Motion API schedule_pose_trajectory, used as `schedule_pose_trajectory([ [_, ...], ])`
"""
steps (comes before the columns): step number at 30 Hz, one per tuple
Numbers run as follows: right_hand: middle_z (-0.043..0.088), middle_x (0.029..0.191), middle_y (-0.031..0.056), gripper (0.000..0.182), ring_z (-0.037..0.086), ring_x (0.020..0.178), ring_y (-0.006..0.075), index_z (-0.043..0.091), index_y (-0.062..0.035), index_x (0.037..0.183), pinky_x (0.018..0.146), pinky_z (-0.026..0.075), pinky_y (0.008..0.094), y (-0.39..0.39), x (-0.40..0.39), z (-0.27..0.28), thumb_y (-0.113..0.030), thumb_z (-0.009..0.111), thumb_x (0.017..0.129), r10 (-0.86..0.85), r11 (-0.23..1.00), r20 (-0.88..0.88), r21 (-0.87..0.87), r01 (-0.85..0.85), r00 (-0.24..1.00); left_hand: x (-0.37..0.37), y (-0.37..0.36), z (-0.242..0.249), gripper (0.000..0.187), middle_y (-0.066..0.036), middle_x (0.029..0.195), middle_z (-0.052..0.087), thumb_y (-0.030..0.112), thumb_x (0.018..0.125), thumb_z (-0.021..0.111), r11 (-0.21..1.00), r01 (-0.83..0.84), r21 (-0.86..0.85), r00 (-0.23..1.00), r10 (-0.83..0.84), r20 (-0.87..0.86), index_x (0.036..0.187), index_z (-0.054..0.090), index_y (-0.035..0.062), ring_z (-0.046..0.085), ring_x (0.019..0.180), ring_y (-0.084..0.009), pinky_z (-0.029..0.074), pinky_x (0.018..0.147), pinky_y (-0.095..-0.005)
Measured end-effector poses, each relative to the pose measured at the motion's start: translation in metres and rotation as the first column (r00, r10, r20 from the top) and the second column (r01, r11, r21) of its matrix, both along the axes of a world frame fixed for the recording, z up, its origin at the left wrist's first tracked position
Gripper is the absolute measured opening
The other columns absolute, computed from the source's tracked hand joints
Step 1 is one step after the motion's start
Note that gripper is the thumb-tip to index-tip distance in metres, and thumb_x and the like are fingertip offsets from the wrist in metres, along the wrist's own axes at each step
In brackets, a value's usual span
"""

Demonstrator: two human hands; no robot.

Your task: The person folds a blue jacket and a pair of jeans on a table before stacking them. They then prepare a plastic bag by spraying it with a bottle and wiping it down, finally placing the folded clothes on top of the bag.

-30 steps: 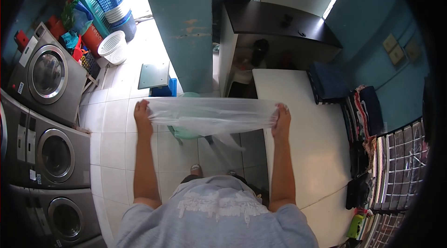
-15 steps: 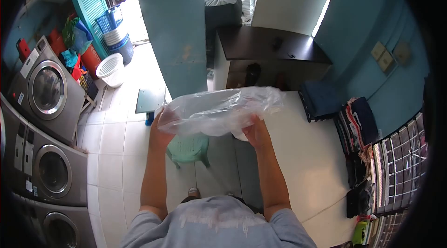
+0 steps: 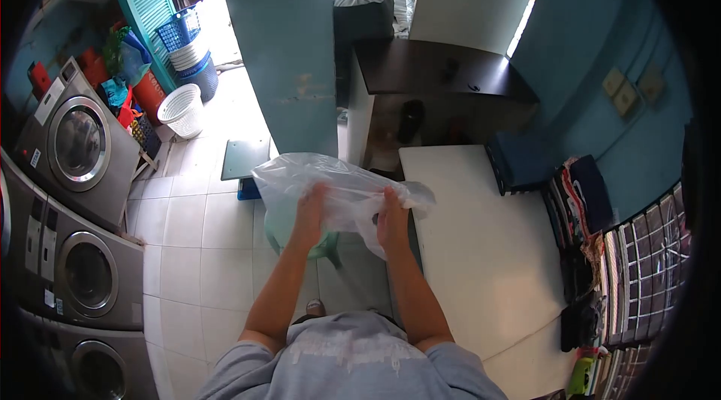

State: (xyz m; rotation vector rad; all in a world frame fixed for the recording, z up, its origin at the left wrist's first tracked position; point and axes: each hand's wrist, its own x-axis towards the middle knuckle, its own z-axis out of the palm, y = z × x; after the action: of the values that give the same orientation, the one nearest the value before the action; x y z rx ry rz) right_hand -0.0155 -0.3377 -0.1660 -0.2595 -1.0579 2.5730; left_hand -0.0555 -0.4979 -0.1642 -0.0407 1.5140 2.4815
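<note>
I now have my left hand [image 3: 310, 208] and right hand [image 3: 390, 216] drawn close together, each pinching the bunched clear plastic bag [image 3: 338, 186], no longer stretched wide, just off the white counter's [image 3: 481, 250] near-left edge

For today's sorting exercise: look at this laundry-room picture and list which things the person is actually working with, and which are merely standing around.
In use:
clear plastic bag, bunched between both hands
left hand, gripping the bag
right hand, gripping the bag

Standing around:
white table
folded clothes along its far edge
green stool under the bag
washing machines
white basket
</note>
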Motion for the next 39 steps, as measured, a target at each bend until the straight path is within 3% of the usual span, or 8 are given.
schedule_pose_trajectory([
  [5,0.049,0.084,-0.004,0.035,0.046,0.07,0.0043,0.052,-0.0078,0.102,0.061,0.038,0.0194,0.03,0.009,-0.021,-0.034,0.063,0.081,0.073,0.954,0.231,0.266,-0.135,0.97,-0.009,-0.021,-0.026,0.038,0.002,0.079,0.05,0.043,0.085,0.055,0.828,-0.203,-0.523,0.978,0.145,-0.151,0.091,0.058,0.0063,0.044,0.07,-0.0079,0.037,0.058,-0.0219],
  [10,0.056,0.09,-0.0002,0.038,0.053,0.074,0.0096,0.052,-0.0074,0.105,0.062,0.043,0.0218,0.094,0.018,-0.034,-0.035,0.062,0.081,0.364,0.799,0.318,0.377,-0.469,0.875,-0.044,-0.084,-0.017,0.038,-0.006,0.086,0.058,0.04,0.087,0.051,0.931,-0.028,-0.363,0.962,0.124,0.242,0.098,0.056,0.0038,0.055,0.078,-0.0181,0.046,0.069,-0.0308],
  [18,0.059,0.092,0.0052,0.027,0.059,0.083,0.0166,0.052,-0.007,0.104,0.071,0.051,0.03,0.081,-0.001,-0.036,-0.028,0.054,0.087,0.293,0.924,0.165,-0.301,-0.235,0.942,-0.029,-0.089,-0.041,0.038,-0.007,0.106,0.056,0.035,0.089,0.049,0.589,0.166,0.791,0.978,-0.199,-0.058,0.111,0.049,0.0048,0.055,0.096,-0.0195,0.044,0.085,-0.0307],
  [21,0.058,0.101,0.0057,0.032,0.058,0.09,0.0188,0.05,-0.0069,0.11,0.077,0.049,0.0342,0.076,-0.008,-0.043,-0.029,0.054,0.087,0.324,0.923,0.204,-0.281,-0.262,0.924,-0.017,-0.053,-0.069,0.041,-0.01,0.119,0.05,0.031,0.092,0.044,0.996,0.003,0.088,0.999,0.001,-0.042,0.122,0.042,0.0044,0.048,0.11,-0.0223,0.037,0.096,-0.038],
  [25,0.056,0.109,0.005,0.036,0.053,0.102,0.0209,0.049,-0.0077,0.115,0.088,0.042,0.0422,0.065,0.003,0.0,-0.029,0.056,0.086,0.29,0.915,-0.129,-0.252,-0.314,0.948,-0.03,-0.051,-0.039,0.035,-0.008,0.116,0.051,0.023,0.091,0.047,0.957,0.067,0.283,0.997,-0.052,-0.059,0.121,0.043,0.0053,0.049,0.107,-0.0204,0.039,0.092,-0.0347],
  [34,0.057,0.104,0.003,0.022,0.054,0.096,0.0156,0.052,-0.0091,0.107,0.081,0.042,0.0324,0.042,-0.017,-0.008,-0.018,0.053,0.087,0.116,0.992,-0.059,0.049,-0.114,0.991,-0.028,-0.034,-0.021,0.019,-0.007,0.1,0.057,0.018,0.089,0.05,0.997,-0.003,0.076,0.967,0.022,-0.254,0.104,0.052,0.0051,0.056,0.093,-0.0172,0.047,0.081,-0.0316],
  [36,0.057,0.092,0.0028,0.015,0.055,0.082,0.0134,0.054,-0.0079,0.1,0.071,0.043,0.0283,0.054,-0.022,-0.009,-0.013,0.052,0.086,0.019,0.981,0.086,0.192,-0.035,0.996,-0.034,-0.052,-0.014,0.018,-0.007,0.098,0.058,0.017,0.088,0.05,0.896,0.035,0.443,0.999,-0.018,-0.041,0.102,0.053,0.0049,0.058,0.09,-0.0176,0.048,0.08,-0.0311],
  [39,0.055,0.076,0.0021,0.011,0.05,0.064,0.0104,0.055,-0.0053,0.094,0.057,0.04,0.0238,0.068,-0.015,-0.004,-0.007,0.05,0.084,-0.167,0.897,0.254,0.44,0.04,0.953,-0.053,-0.091,-0.024,0.017,-0.005,0.089,0.06,0.018,0.088,0.051,0.953,-0.026,0.303,0.994,-0.009,0.113,0.098,0.054,0.005,0.059,0.082,-0.0147,0.051,0.072,-0.0301],
])
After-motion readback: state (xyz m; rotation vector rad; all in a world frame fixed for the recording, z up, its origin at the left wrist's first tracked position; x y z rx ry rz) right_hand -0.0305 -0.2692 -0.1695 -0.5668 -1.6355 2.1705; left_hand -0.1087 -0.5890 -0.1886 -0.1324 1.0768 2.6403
